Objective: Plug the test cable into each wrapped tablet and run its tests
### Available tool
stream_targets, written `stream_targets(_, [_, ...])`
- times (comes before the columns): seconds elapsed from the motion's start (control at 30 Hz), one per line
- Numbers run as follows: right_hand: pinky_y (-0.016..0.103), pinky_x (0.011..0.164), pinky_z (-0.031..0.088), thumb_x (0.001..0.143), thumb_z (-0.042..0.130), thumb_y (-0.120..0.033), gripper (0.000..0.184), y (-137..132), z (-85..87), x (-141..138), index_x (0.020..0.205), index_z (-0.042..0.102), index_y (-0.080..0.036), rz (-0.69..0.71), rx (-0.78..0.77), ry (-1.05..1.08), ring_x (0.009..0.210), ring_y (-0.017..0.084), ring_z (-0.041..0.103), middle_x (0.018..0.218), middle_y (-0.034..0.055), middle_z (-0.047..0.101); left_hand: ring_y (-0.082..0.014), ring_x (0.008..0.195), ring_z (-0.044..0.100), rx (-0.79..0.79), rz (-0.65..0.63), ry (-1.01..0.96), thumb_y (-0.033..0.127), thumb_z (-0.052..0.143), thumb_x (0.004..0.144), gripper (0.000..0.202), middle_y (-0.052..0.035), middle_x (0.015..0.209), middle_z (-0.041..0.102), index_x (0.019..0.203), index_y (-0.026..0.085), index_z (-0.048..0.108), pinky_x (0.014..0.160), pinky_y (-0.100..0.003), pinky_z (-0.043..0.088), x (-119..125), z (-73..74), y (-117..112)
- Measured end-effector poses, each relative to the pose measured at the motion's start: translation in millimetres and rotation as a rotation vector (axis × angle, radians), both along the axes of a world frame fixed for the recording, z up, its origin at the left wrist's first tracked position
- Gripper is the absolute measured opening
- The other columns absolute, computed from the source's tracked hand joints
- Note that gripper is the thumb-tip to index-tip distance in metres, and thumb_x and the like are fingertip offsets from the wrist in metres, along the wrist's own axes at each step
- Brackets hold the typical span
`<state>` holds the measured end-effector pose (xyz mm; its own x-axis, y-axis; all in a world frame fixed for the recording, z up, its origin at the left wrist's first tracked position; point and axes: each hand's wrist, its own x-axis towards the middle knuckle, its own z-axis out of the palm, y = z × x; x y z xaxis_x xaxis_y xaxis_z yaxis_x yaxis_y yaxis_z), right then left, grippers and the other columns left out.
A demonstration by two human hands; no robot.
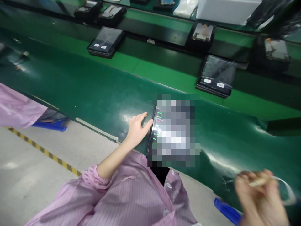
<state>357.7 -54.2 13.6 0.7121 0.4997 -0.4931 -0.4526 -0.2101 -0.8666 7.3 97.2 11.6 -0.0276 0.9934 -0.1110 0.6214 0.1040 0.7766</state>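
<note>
A dark device with a lit screen (156, 127) lies at the bench's front edge before me. Lines of green and red text show along its left side; most of it is covered by pixelation. My left hand (138, 128) is at its left edge, fingers stretched and apart, the thumb seeming to touch the frame. Out to the lower right, my right hand (261, 194) is closed, smeared by motion, around the pale end of a white cable (291, 196). The cable loops to the right of the hand. A clear, crumpled scrap (227, 183) lies beside that hand.
Flat black devices with white labels (107, 42) (216, 75) lie on the bright green strip beyond the bench (103, 84). Several opened units (202, 33) line the dark rail. A white box (228, 11) stands behind. At left, a co-worker's pink clothing (18, 106) shows above a blue seat (50, 125).
</note>
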Motion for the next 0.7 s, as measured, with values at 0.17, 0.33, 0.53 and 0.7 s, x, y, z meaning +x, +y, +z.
stream_targets(0.17, [0.016, 0.045, 0.046, 0.037, 0.1, -0.036, 0.053, 78, -3.6, -49, 0.075, 0.065, -0.021, 0.112, 0.235, 0.13, 0.057, 0.006, 0.05, 0.067, -0.004, 0.056, -0.0303, 0.12, 0.058, -0.047, 0.024, 0.039, 0.031, 0.068, 0.089, 0.024, -0.0053, 0.124, 0.071, 0.111, 0.024, 0.072, 0.104, -0.049, 0.034, 26, 0.8, 9])
stream_targets(0.33, [0.016, 0.053, 0.049, 0.058, 0.093, -0.031, 0.037, 116, -9.5, -59, 0.081, 0.066, -0.019, 0.165, 0.299, 0.181, 0.062, 0.006, 0.054, 0.073, -0.0034, 0.059, -0.0294, 0.121, 0.057, -0.015, 0.032, 0.045, 0.032, 0.064, 0.091, 0.023, -0.0056, 0.125, 0.071, 0.112, 0.025, 0.07, 0.103, -0.048, 0.032, 24, -5.5, 4])
stream_targets(0.53, [0.021, 0.073, 0.055, 0.071, 0.086, -0.035, 0.029, 154, -23.0, -75, 0.081, 0.064, -0.021, 0.178, 0.274, 0.167, 0.077, 0.009, 0.063, 0.082, -0.0024, 0.064, -0.0342, 0.14, 0.045, 0.026, -0.263, 0.078, 0.046, 0.061, 0.09, 0.072, -0.0141, 0.151, 0.05, 0.153, 0.023, 0.033, 0.119, -0.058, 0.019, 9, -12.6, -37])
stream_targets(0.7, [0.024, 0.086, 0.054, 0.066, 0.088, -0.049, 0.038, 148, -35.8, -108, 0.082, 0.064, -0.024, 0.126, 0.395, 0.173, 0.082, 0.009, 0.063, 0.084, -0.0045, 0.063, -0.0456, 0.148, 0.032, 0.04, -0.529, 0.104, 0.069, 0.078, 0.069, 0.141, -0.0232, 0.164, 0.025, 0.156, 0.026, -0.023, 0.119, -0.071, 0.006, -1, -13.6, -58])
